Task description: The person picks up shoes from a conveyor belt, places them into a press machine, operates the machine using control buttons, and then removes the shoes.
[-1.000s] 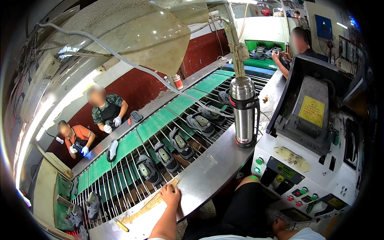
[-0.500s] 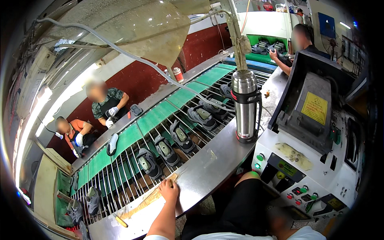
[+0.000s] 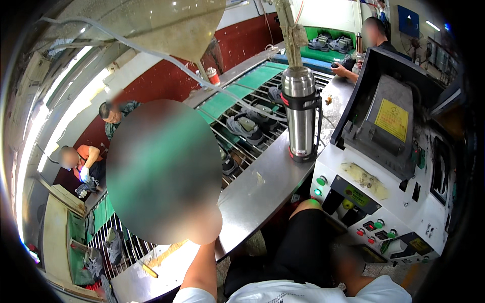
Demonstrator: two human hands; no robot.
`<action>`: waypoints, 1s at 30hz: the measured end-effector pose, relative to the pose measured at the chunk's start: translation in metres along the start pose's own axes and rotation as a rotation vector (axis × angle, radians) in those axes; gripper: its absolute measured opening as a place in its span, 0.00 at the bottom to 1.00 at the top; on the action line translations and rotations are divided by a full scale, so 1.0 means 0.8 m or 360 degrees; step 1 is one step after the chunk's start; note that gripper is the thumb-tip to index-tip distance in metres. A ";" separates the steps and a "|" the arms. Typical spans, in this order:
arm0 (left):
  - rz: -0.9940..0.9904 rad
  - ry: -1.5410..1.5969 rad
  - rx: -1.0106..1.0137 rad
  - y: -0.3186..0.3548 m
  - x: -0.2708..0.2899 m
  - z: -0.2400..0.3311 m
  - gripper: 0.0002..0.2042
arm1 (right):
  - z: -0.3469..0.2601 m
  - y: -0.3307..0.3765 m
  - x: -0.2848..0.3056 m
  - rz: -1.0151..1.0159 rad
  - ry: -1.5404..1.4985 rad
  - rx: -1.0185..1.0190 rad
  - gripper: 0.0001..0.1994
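Note:
My left arm reaches up from the lower edge to the metal ledge (image 3: 252, 194) of the roller conveyor. A large blur covers my left hand (image 3: 204, 224), so its fingers and anything in them are hidden. Low on the right, beside my leg, my right hand (image 3: 348, 257) is also blurred past recognition. Grey shoes (image 3: 245, 129) rest on the conveyor rods beyond the ledge, some hidden by the blur. At the near left end lies another grey shoe (image 3: 113, 246). A yellow-handled tool (image 3: 150, 271) sits on the ledge, left of my left forearm.
A steel thermos (image 3: 301, 118) stands on the ledge. To my right is a white machine (image 3: 376, 202) with coloured buttons. A grey hose (image 3: 166, 58) hangs across the conveyor. Two people work on the far side, another at the back right near shoes on a green shelf (image 3: 323, 54).
The view has shifted, and a blur now hides my left hand and the middle shoes. My left hand lay on the ledge's edge before. The far-left co-workers have changed posture.

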State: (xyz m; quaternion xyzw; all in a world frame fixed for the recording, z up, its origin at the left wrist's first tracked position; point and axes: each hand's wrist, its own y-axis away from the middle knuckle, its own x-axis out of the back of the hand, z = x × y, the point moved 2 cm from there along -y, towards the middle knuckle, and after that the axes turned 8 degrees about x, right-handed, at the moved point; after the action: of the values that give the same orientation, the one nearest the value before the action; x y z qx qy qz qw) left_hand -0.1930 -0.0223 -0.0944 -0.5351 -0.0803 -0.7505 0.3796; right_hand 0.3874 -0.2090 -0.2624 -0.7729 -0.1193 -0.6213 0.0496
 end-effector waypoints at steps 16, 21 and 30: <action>0.0075 0.0126 0.0006 -0.010 -0.029 -0.028 0.12 | -0.043 -0.019 0.087 0.0177 0.0174 0.0128 0.08; -0.0054 0.0087 0.0120 -0.008 -0.012 -0.007 0.12 | -0.022 0.003 0.047 0.0333 0.0358 0.0254 0.12; 0.0101 0.0141 -0.0002 -0.006 -0.024 -0.018 0.11 | -0.041 -0.014 0.084 -0.0010 0.0091 0.0051 0.15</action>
State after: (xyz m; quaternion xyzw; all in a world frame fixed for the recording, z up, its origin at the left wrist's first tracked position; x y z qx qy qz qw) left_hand -0.2040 -0.0173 -0.1153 -0.5039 -0.0458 -0.7610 0.4060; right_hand 0.3671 -0.1974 -0.1904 -0.7536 -0.1303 -0.6412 0.0634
